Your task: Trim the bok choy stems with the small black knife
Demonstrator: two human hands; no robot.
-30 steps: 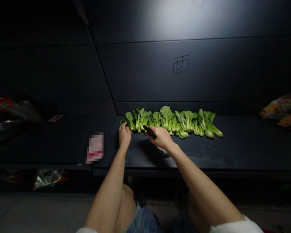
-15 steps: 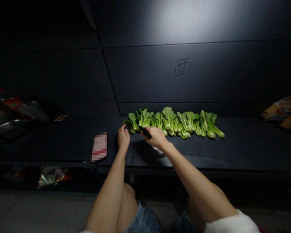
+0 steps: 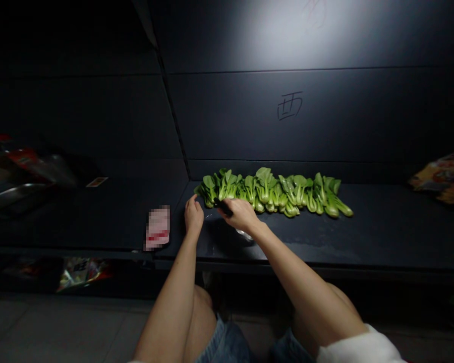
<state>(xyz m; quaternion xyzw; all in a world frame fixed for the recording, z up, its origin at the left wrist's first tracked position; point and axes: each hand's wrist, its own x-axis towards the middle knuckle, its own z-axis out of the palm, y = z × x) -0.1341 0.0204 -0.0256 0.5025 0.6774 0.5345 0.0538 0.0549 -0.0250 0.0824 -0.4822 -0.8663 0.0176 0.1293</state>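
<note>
Bunches of green bok choy (image 3: 265,189) lie side by side in a row along the back of the dark shelf (image 3: 306,242), leaves toward the rear panel. My right hand (image 3: 242,214) is wrapped round a spray bottle (image 3: 245,235), in front of the row. Its black spray head points left, and part of its clear body shows below my hand; my fingers hide the rest. My left hand (image 3: 194,214) is at the left end of the row with fingers loosely extended, close to the leftmost leaves. Whether it touches them I cannot tell.
Left on the adjoining shelf are a blurred-out pinkish item (image 3: 158,228), a small card (image 3: 97,182), a metal tray (image 3: 13,196) and a red-labelled package (image 3: 26,159). Packaged goods (image 3: 444,174) sit at far right. A shiny packet (image 3: 79,272) lies below the left shelf edge.
The view has shifted slightly, so the shelf and bok choy appear a little further right. My right hand and the spray bottle have moved slightly left relative to the bok choy.
</note>
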